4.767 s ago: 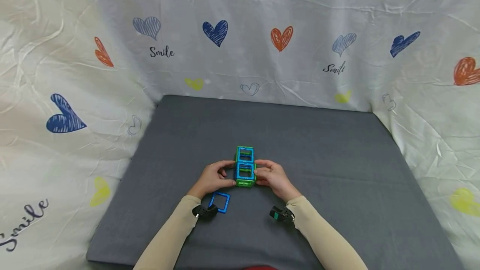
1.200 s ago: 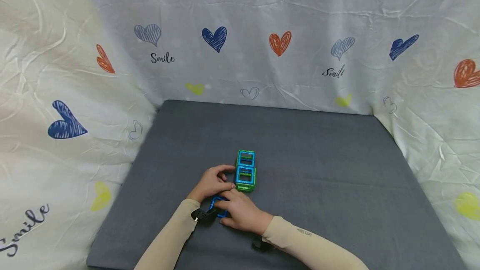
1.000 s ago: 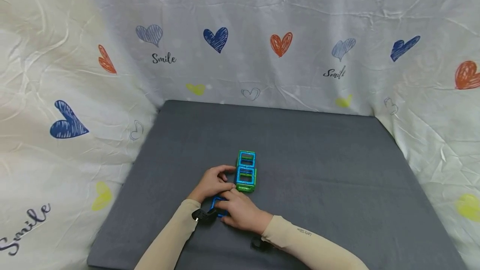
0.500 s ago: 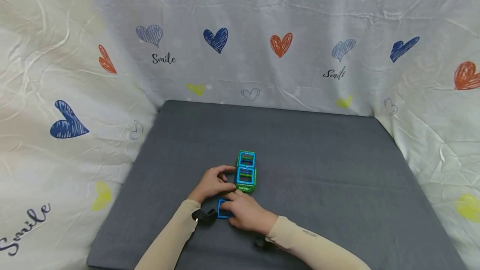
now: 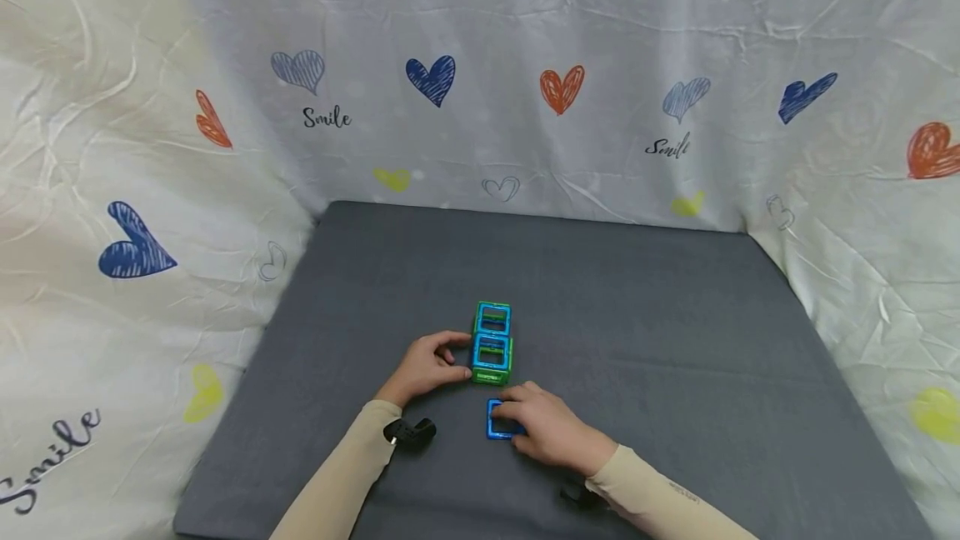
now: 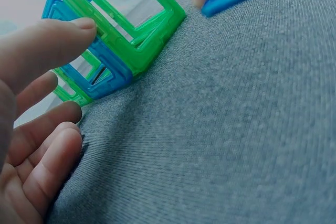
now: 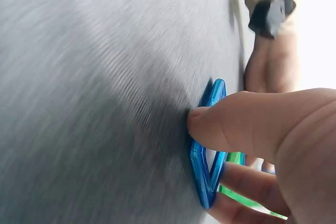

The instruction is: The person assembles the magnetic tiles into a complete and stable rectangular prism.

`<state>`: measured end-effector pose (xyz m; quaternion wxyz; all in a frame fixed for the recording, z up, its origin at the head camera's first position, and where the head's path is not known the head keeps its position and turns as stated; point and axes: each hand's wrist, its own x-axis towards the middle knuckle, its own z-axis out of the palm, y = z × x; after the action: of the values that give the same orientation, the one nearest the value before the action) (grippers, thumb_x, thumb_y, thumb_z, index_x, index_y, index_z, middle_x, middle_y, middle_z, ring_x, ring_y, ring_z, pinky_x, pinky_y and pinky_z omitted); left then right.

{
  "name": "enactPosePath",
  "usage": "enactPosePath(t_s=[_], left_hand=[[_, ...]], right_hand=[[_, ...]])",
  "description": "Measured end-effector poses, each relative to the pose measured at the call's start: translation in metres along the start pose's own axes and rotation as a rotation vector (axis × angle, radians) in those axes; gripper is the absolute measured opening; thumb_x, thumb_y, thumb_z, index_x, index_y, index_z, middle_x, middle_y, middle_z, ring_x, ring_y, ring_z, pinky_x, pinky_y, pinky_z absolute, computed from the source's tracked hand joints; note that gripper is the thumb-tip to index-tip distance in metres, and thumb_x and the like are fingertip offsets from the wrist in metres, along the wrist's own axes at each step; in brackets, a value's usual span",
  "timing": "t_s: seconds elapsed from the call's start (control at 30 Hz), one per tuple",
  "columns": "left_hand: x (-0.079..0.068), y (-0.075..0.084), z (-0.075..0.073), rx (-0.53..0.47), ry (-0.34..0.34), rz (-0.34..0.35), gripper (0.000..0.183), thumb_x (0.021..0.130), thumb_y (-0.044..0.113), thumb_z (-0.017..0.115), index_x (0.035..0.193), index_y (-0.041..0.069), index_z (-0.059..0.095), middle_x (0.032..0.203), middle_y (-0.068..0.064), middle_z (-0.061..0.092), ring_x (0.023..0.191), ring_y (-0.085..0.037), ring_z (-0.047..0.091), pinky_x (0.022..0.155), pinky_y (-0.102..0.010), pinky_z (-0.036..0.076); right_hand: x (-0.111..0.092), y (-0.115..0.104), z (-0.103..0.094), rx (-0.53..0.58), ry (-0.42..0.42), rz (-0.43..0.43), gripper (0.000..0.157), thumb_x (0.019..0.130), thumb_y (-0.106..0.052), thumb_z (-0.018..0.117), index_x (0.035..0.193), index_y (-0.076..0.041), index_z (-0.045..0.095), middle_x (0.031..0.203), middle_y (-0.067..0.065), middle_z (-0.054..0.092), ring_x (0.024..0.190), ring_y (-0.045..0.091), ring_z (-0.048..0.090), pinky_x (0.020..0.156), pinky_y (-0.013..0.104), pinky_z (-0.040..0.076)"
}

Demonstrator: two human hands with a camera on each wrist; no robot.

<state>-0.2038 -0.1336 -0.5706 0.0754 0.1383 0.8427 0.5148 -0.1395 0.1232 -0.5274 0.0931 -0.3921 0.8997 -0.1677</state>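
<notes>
A block of blue and green magnetic tiles (image 5: 491, 334), two open-framed cubes long, lies mid-table. My left hand (image 5: 423, 367) touches its left side with thumb and index finger. In the left wrist view the thumb (image 6: 63, 38) rests along a corner of the block by its green end frame (image 6: 118, 51), the other fingers loosely bent. My right hand (image 5: 555, 430) pinches a single blue square magnetic tile (image 5: 491, 421), nearer the person than the block. In the right wrist view the thumb (image 7: 220, 124) lies across the tile's frame (image 7: 198, 166), low over the cloth.
A dark grey cloth covers the table (image 5: 645, 315). White curtains (image 5: 495, 15) printed with hearts stand at the back and both sides. Each wrist bears a black strap, the left one (image 5: 410, 432) showing plainly.
My right hand has left the block's right side, taken the loose blue tile beside my left wrist and drawn it rightward to in front of the block. My left hand stays on the block.
</notes>
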Motion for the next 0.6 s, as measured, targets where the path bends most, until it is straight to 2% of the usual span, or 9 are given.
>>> enactPosePath(t_s=[0.27, 0.43, 0.53, 0.6], left_hand=[[0.001, -0.002, 0.0, -0.005, -0.009, -0.003, 0.053, 0.08, 0.021, 0.086, 0.129, 0.009, 0.069, 0.092, -0.009, 0.065, 0.072, -0.01, 0.06, 0.066, -0.022, 0.052], [0.001, -0.002, 0.0, -0.006, -0.015, -0.008, 0.053, 0.081, 0.021, 0.085, 0.129, 0.008, 0.069, 0.093, -0.009, 0.065, 0.072, -0.009, 0.059, 0.066, -0.021, 0.051], [0.001, -0.002, 0.0, -0.006, -0.019, -0.007, 0.053, 0.081, 0.021, 0.085, 0.13, 0.008, 0.069, 0.093, -0.009, 0.065, 0.073, -0.009, 0.059, 0.067, -0.021, 0.051], [0.001, -0.002, 0.0, -0.004, -0.019, -0.006, 0.053, 0.081, 0.021, 0.085, 0.13, 0.009, 0.069, 0.093, -0.009, 0.065, 0.072, -0.009, 0.059, 0.066, -0.021, 0.051]], right_hand=[[-0.021, 0.021, -0.013, 0.0, 0.017, 0.063, 0.038, 0.082, -0.004, 0.075, 0.119, -0.013, 0.075, 0.127, 0.009, 0.069, 0.11, 0.025, 0.062, 0.088, 0.041, 0.057], [-0.028, 0.031, -0.025, 0.026, 0.039, 0.101, 0.042, 0.084, -0.003, 0.071, 0.126, -0.008, 0.071, 0.126, 0.01, 0.071, 0.113, 0.029, 0.066, 0.091, 0.046, 0.056], [-0.027, 0.036, -0.032, 0.072, 0.06, 0.141, 0.046, 0.087, -0.003, 0.069, 0.132, -0.006, 0.066, 0.126, 0.011, 0.071, 0.108, 0.025, 0.069, 0.089, 0.044, 0.057], [-0.024, 0.04, -0.035, 0.128, 0.071, 0.194, 0.046, 0.09, -0.004, 0.067, 0.136, -0.006, 0.063, 0.124, 0.011, 0.072, 0.102, 0.022, 0.071, 0.082, 0.038, 0.057]])
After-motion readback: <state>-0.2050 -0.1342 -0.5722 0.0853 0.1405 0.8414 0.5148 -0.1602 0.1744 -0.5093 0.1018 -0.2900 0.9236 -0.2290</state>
